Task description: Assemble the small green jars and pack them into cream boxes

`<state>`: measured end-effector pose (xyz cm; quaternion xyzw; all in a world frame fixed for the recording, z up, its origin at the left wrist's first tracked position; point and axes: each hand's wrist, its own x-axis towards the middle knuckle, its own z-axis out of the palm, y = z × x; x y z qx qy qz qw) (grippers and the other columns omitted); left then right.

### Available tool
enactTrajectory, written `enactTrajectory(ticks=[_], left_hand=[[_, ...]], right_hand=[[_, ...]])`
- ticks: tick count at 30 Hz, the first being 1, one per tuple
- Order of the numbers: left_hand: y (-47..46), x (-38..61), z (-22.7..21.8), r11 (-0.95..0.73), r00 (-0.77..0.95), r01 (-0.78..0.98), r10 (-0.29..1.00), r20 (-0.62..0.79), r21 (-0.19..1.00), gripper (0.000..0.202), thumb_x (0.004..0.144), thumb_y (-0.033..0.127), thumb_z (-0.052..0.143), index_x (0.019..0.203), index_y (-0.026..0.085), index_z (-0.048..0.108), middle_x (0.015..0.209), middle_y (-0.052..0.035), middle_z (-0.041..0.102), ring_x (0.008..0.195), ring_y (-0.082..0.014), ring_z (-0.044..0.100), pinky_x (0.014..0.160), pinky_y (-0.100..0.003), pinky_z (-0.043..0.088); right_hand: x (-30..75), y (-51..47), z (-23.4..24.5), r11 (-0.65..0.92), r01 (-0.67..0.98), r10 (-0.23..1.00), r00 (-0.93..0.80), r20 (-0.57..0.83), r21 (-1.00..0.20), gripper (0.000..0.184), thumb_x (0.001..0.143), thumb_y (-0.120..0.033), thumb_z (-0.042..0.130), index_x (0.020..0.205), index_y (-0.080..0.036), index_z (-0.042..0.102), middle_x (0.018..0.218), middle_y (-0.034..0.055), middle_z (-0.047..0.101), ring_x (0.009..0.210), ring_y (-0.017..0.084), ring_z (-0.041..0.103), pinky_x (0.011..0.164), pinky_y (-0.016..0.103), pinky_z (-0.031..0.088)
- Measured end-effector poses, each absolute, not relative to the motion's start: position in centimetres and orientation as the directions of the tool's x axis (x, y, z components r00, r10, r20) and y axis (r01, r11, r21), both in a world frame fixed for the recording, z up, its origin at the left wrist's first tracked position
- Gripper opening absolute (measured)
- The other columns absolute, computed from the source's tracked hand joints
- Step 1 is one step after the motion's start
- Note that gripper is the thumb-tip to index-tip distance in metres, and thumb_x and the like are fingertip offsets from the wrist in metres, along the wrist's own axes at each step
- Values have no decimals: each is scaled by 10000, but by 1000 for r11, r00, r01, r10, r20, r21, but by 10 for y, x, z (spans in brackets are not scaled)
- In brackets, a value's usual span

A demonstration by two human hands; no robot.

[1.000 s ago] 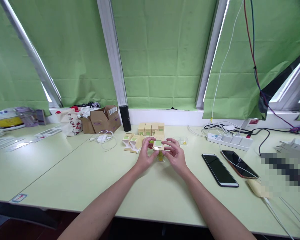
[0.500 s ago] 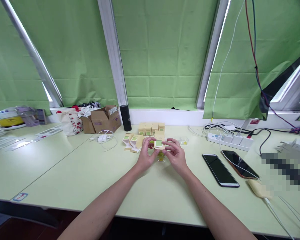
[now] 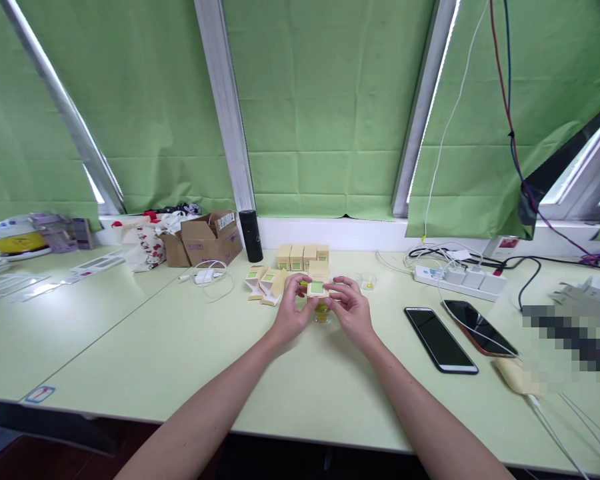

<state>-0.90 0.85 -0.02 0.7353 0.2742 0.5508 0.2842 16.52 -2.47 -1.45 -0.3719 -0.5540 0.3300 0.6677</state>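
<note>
Both of my hands meet at the middle of the pale green table [image 3: 290,393]. My left hand [image 3: 291,312] and my right hand [image 3: 351,311] pinch a small beige carton with a green label [image 3: 318,287] from either side. Under the carton sits a small yellow-green jar [image 3: 322,313], partly hidden by my fingers. Just left of my left hand lie several flat or half-folded cartons [image 3: 263,283]. Behind the held carton stands a row of several finished beige cartons [image 3: 303,256].
A small clear container [image 3: 367,282] sits right of my hands. Two phones [image 3: 440,339] lie further right, near a white power strip [image 3: 459,279] with cables. A black cylinder [image 3: 251,236], brown cardboard boxes [image 3: 207,239] and a charger [image 3: 206,275] stand at the back left.
</note>
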Motion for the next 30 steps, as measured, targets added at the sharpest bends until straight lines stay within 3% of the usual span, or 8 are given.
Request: enactTrajectory(ticks=[11, 16, 20, 25, 30], left_hand=[[14, -9, -7, -707, 234, 119, 702, 673, 697, 341, 972, 427, 674, 1240, 267, 538, 1284, -98, 531, 1102, -236, 595, 976, -412, 517], [11, -10, -3, -752, 239, 154, 658, 714, 641, 352, 986, 405, 648, 1287, 272, 523, 1319, -109, 526, 1255, -268, 555, 1092, -462, 478], [8, -10, 0, -757, 236, 219, 654, 719, 616, 363, 985, 387, 644, 1300, 254, 523, 1315, -119, 542, 1290, -280, 535, 1100, -472, 461], [8, -9, -1, -746, 223, 226, 666, 712, 627, 377, 984, 399, 648, 1302, 248, 511, 1315, -120, 579, 1249, -270, 567, 1076, -459, 469], [11, -10, -3, -697, 157, 232, 715, 681, 678, 425, 974, 439, 660, 1310, 242, 490, 1333, -128, 589, 1276, -281, 567, 1101, -478, 446]], right_hand=[[165, -23, -16, 511, -27, 849, 172, 499, -859, 333, 821, -488, 834, 1086, -288, 807, 1340, 81, 495, 856, 169, 737, 840, 397, 640], [164, -26, -15, 535, 47, 830, 160, 535, -844, 349, 843, -476, 812, 1141, -294, 802, 1448, 98, 464, 1005, 201, 709, 949, 428, 622], [163, -30, -12, 570, 168, 794, 139, 592, -804, 295, 884, -437, 763, 1137, -293, 807, 1483, 113, 495, 1351, 303, 556, 1078, 471, 551], [160, -35, -9, 588, 213, 786, 78, 613, -781, 234, 910, -388, 724, 1109, -303, 814, 1550, 87, 456, 1322, 286, 588, 1161, 496, 481], [158, -38, -5, 625, 226, 757, 58, 650, -748, 220, 945, -359, 676, 1116, -312, 805, 1510, 75, 517, 1388, 284, 535, 1188, 491, 443]])
